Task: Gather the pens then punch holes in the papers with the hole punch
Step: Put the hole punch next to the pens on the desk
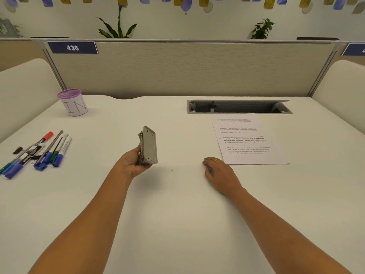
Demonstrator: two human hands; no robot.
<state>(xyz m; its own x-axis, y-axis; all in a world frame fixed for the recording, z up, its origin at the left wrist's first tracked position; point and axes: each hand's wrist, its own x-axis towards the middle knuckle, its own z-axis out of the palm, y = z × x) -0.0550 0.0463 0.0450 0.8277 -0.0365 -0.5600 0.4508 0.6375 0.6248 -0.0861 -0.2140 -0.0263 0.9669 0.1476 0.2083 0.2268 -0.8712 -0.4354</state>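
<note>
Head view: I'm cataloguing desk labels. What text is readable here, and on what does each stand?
"436": blue sign on the partition.
"IN": handwritten on the purple-rimmed cup.
Papers: printed paragraphs, too small to read.
Pens: barrel print blurred.
Right-edge blue sign: cut off, unreadable.

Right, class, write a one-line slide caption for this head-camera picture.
Left hand holds the hole punch, right hand rests beside the papers, pens lie loose on the desk.

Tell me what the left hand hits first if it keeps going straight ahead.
Probably nothing soon: the left hand, holding the grey metal hole punch, faces bare white table up to the beige partition.
</note>
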